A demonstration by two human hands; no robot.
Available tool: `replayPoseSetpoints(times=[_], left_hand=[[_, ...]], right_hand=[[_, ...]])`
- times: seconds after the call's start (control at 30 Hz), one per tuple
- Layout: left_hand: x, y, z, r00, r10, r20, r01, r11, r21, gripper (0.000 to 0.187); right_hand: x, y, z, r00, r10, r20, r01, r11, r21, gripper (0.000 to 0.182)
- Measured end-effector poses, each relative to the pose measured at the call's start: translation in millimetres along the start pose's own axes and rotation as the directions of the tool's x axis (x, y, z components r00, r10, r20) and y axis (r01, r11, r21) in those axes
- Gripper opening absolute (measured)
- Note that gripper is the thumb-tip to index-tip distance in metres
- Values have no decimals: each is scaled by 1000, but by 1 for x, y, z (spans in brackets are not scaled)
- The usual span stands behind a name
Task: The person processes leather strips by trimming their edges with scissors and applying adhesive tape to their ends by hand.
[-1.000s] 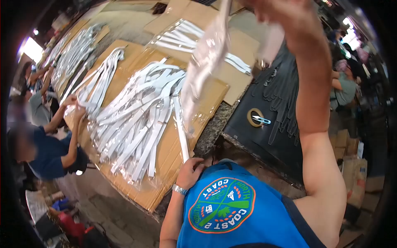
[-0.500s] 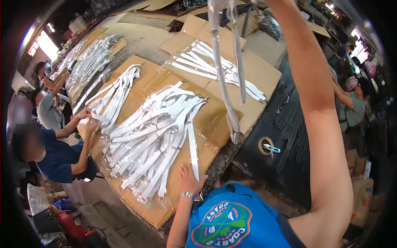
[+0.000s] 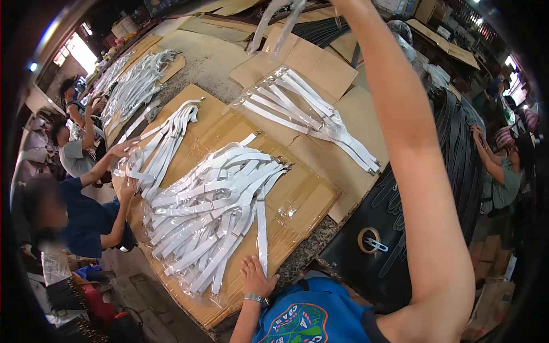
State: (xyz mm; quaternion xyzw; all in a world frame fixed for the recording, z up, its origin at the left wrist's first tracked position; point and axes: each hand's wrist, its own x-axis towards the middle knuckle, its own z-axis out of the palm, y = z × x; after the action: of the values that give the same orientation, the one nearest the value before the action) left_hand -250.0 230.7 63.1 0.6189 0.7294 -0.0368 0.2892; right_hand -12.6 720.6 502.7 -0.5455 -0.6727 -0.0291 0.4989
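Observation:
My left hand (image 3: 257, 279) lies on the cardboard sheet (image 3: 311, 214), fingers spread, touching or close beside the lower end of a white strap (image 3: 262, 234). Left of it spreads a large pile of white straps (image 3: 211, 200) with metal clips, many in clear plastic. My right arm (image 3: 409, 166) stretches up past the top edge, and the hand itself is cut off. Near that edge hang blurred pale straps (image 3: 286, 28); what holds them is out of sight. Beyond the pile, a fan of white straps in clear plastic (image 3: 326, 123) lies on another cardboard sheet.
At left a person in a dark blue shirt (image 3: 86, 211) handles another bundle of white straps (image 3: 171, 140). A tape roll (image 3: 360, 240) and small blue snips (image 3: 376, 244) lie on the black surface at right, near black straps (image 3: 452, 154). Other people work farther off.
The hanging straps have swung or moved up and left, off the fanned bundle. My right arm has shifted left. My left hand stays on the cardboard. The person at left has spread their hands apart.

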Motion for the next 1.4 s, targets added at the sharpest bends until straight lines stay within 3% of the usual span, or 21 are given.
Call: replayPoseSetpoints(times=[0.03,0.07,0.1,0.13,0.2,0.27,0.33,0.43,0.53,0.77,0.87,0.97,1.03,1.1,1.13,1.17,1.23,1.33,1.4], left_hand=[[0,-1,1,1000,11,-2,-11,1000,-4,107],[-1,-1,0,1000,13,4,-13,1000,-2,107],[-1,0,-3,1000,15,8,-15,1000,-1,106],[0,1,-5,1000,15,11,-15,1000,0,106],[1,-3,-2,1000,15,14,-15,1000,7,106],[2,-3,-1,1000,17,19,-17,1000,18,106],[3,-2,-2,1000,18,24,-19,999,34,107],[3,-2,-2,999,12,34,-14,999,34,108],[3,0,-5,999,12,41,-13,1000,20,109],[4,-2,-4,999,25,42,-26,999,31,111],[8,-8,0,997,71,20,-72,996,57,110],[2,-7,-2,998,63,13,-63,998,-28,108],[3,-10,-1,999,49,8,-49,998,-37,109],[6,-9,-2,999,40,19,-40,999,-35,109],[4,-11,0,999,37,30,-36,999,-28,109],[3,-11,0,999,25,33,-24,999,-24,109],[3,-10,0,999,18,32,-17,1000,-15,110],[0,-18,9,995,38,-97,-49,993,-109,102],[-6,-22,7,982,50,-181,-85,978,-192,96]], right_hand=[[-20,22,5,999,43,20,-44,996,73,39],[-35,65,24,991,-127,-50,130,990,57,38],[-72,85,22,982,-67,176,63,998,29,45],[-99,116,42,982,66,175,-61,997,-36,50],[-166,169,61,902,209,377,-173,977,-128,54],[-232,211,74,792,392,468,-344,920,-189,49],[-279,247,79,698,451,555,-330,892,-310,47],[-315,275,74,636,537,553,-389,843,-371,44],[-324,306,71,732,418,537,-246,899,-363,42],[-306,303,21,705,451,547,-235,876,-420,41],[-341,331,22,689,414,595,-156,886,-437,42],[-385,360,37,615,557,559,-209,798,-565,43],[-395,364,43,584,552,595,-184,804,-566,43],[-402,377,52,655,505,562,-118,803,-584,46],[-399,374,55,634,542,552,-186,799,-572,40],[-384,324,40,577,606,548,-149,738,-659,46],[-397,333,55,772,411,485,40,730,-682,50],[-408,280,50,814,324,482,0,830,-558,50],[-433,244,45,806,138,576,71,943,-326,49]])
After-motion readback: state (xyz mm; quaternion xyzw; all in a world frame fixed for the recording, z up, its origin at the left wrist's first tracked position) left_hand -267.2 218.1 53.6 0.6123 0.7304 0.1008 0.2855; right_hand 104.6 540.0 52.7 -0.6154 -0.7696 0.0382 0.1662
